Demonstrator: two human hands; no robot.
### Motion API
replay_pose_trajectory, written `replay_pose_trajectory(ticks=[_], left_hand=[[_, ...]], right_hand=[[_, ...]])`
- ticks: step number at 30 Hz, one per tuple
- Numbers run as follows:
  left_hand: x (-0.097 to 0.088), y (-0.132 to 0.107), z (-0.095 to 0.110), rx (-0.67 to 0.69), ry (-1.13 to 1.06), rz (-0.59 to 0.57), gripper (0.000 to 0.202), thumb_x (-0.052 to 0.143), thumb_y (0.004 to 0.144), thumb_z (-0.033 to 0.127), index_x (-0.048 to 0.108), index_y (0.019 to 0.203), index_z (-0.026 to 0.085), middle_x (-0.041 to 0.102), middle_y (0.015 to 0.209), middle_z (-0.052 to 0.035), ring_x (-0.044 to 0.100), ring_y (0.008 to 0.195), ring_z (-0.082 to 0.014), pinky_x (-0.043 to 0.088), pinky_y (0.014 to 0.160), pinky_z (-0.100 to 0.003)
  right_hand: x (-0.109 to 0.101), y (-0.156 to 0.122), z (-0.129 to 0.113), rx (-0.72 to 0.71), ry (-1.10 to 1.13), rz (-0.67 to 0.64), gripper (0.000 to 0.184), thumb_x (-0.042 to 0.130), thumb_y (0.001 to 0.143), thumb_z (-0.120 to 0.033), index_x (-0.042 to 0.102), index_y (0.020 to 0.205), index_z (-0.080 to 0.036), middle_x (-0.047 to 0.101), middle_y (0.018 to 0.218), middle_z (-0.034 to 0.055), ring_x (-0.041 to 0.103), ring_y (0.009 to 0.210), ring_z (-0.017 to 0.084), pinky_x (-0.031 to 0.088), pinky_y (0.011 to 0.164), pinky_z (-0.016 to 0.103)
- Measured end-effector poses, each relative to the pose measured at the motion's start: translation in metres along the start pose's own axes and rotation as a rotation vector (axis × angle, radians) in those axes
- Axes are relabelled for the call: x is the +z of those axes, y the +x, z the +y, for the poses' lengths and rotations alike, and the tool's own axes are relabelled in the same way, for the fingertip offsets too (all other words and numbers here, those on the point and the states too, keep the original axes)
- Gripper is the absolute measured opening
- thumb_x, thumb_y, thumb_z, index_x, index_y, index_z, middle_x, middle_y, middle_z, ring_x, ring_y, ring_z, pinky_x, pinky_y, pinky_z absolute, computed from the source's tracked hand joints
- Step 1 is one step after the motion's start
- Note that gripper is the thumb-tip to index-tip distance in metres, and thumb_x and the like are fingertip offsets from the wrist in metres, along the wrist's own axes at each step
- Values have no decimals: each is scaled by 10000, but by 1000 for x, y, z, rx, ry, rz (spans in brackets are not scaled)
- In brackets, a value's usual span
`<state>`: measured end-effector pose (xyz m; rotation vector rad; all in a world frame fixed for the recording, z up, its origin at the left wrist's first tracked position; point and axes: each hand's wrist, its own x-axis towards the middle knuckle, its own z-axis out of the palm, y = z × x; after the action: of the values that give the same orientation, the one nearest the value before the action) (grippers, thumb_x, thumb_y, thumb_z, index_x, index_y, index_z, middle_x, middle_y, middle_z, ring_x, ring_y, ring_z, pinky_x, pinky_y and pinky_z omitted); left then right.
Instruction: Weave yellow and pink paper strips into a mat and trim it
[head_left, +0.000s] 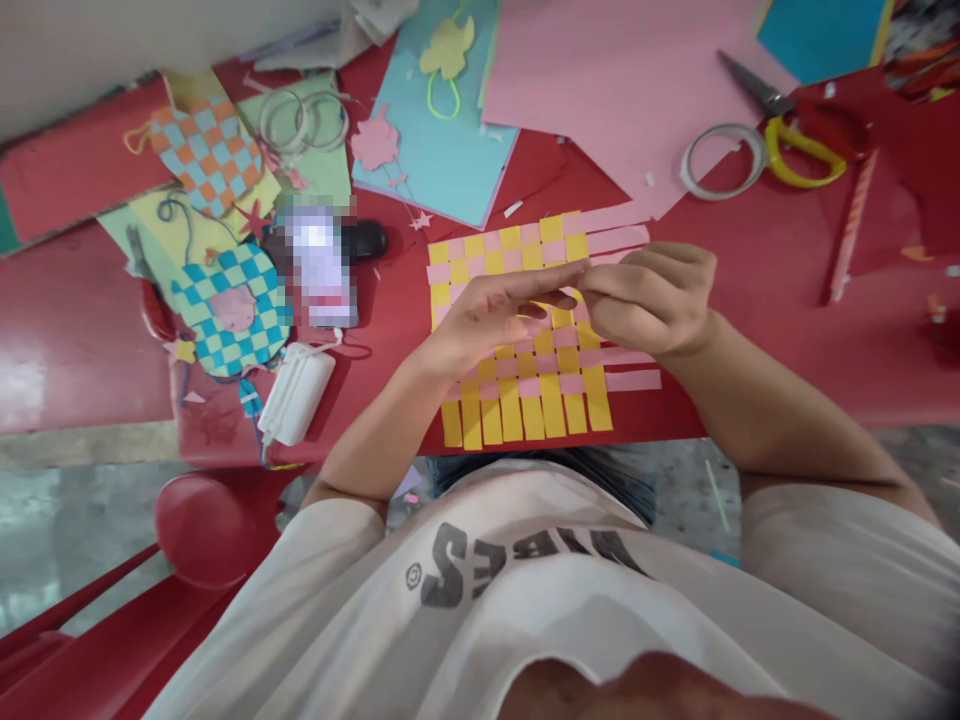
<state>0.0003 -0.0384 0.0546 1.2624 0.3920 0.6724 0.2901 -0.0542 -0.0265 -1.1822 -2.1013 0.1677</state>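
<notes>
1. Paper mat (pixel 525 400), woven from yellow and pink strips, lies flat on the red table (pixel 787 350), with loose strip ends sticking out along its right side and bottom edge.
2. Left hand (pixel 487 320) sits over the mat's middle, spread flat with the fingers straight and close together, and its fingertips reach the other hand.
3. Right hand (pixel 649 300) sits over the mat's right part, fingers curled and bunched against the thumb in a pinch. Whatever it pinches is hidden behind the fingers.
4. Both hands cover the mat's centre, so the weave beneath them cannot be seen.
5. Left of the mat lie a blurred phone (pixel 319 265), a white charger (pixel 296 393) with its cord, and a teal-and-green woven paper piece (pixel 229 310).
6. Farther left of the mat is an orange-and-blue woven paper piece (pixel 206 155).
7. Above the mat lie a blue paper sheet (pixel 431 110) and a pink paper sheet (pixel 615 90), the pink one nearly touching the strip ends.
8. Up and right of the mat sit a tape roll (pixel 720 160) and yellow-handled scissors (pixel 780 120), close together.
</notes>
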Motion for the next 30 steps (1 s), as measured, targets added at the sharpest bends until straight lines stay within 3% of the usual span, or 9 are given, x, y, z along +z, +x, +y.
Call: replay_pose_trajectory(ticks=[6,13,18,25,30], left_hand=[[-4,0,-1,35,69,-35,552,923,999,501,835,1540,431,828,1567,-22,806,1409,-328,646,1178,-486],[0,1,4,-64,-27,-6,528,984,908,655,920,1362,393,834,1552,-30,823,1384,-376,663,1199,-582],[0,0,7,-82,-53,12,546,1011,885,675,919,1352,408,834,1554,-16,842,1347,-362,682,1165,-563],[0,0,10,-68,26,43,520,1018,895,659,929,1339,403,853,1519,-31,855,1324,-365,674,1148,-552],[-1,-1,9,-36,71,6,472,962,971,630,908,1387,414,845,1533,-24,839,1361,-363,660,1164,-556]], right_hand=[[2,0,-2,-12,-33,-74,315,646,1066,-497,601,828,-296,760,884,-24,569,642,190,478,663,408],[8,1,7,-7,17,2,458,647,1056,-555,511,730,-264,738,775,-18,554,582,172,424,593,386],[1,2,1,-104,-106,-28,425,713,982,-437,457,697,-254,781,816,-2,605,649,181,429,584,365],[5,2,2,-226,-57,138,256,685,945,-339,532,753,-267,780,884,-29,595,672,170,435,606,367],[4,10,-3,-290,-78,188,314,643,932,-368,472,694,-255,734,797,-32,497,592,151,335,534,349]])
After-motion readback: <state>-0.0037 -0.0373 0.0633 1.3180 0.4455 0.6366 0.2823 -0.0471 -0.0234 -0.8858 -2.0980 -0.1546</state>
